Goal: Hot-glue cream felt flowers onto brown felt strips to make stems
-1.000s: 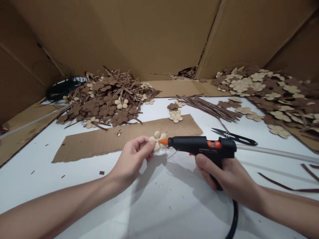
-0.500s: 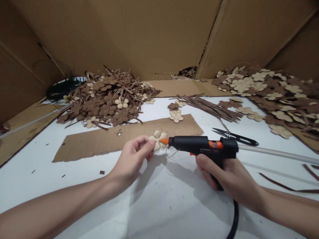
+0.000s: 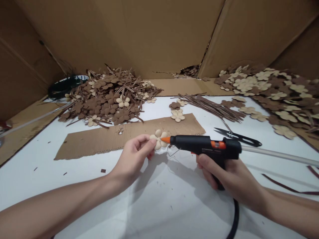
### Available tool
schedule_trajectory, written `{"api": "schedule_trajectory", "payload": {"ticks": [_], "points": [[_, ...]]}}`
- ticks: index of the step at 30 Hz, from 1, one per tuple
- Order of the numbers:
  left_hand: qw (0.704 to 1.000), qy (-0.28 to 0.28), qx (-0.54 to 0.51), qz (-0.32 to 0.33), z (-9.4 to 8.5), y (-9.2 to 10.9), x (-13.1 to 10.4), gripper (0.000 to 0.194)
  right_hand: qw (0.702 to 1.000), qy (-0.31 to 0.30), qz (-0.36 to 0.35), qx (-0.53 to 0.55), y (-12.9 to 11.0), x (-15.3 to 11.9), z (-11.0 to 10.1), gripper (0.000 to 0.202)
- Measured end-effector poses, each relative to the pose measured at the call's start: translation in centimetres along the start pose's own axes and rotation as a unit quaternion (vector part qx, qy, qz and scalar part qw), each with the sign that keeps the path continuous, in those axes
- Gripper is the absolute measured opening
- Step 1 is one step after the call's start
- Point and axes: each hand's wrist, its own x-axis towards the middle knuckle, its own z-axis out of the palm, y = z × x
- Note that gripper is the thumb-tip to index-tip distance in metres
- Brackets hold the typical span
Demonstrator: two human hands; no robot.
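Observation:
Between thumb and fingers, my left hand (image 3: 137,152) pinches a cream five-petal fabric flower (image 3: 158,134) by its left edge, raised over the table. My right hand (image 3: 221,169) is wrapped round the handle of a black glue gun (image 3: 194,142), index finger near the orange trigger. The gun's orange nozzle (image 3: 165,139) points left at the flower's centre; whether it touches I cannot tell. A clear glue stick (image 3: 276,154) sticks out of the gun's back. Below the flower's level lies a flat cardboard strip (image 3: 89,142).
Brown and cream flowers with strips form a heap (image 3: 107,99) at the back left; another flower pile (image 3: 274,89) is at the right. A bundle of brown strips (image 3: 214,108) and black thread snips (image 3: 239,136) lie behind the gun. Cardboard walls (image 3: 124,36) enclose the table.
Both hands keep nearly the same pose, with the nozzle still at the flower's centre. The whole view has shifted slightly.

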Motion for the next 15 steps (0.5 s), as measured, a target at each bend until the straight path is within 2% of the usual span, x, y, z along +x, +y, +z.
{"api": "schedule_trajectory", "payload": {"ticks": [5, 10, 12, 15], "points": [[1.000, 0.004, 0.003, 0.001, 0.01, 0.01, -0.04, 0.027, 1.000, 0.005, -0.008, -0.021, 0.30, -0.20, 0.09, 0.053], [1.000, -0.007, 0.009, 0.013, -0.06, -0.06, -0.09, 0.026, 0.994, 0.056, -0.054, -0.074, -0.03, -0.11, 0.17, 0.038], [1.000, -0.007, 0.007, 0.019, -0.09, -0.10, -0.09, 0.026, 0.996, 0.068, -0.036, -0.055, -0.16, 0.04, 0.02, 0.036], [0.999, 0.011, 0.029, 0.032, -0.13, -0.02, -0.04, 0.028, 0.993, 0.115, -0.005, 0.009, -0.11, 0.28, -0.39, 0.044]]}}
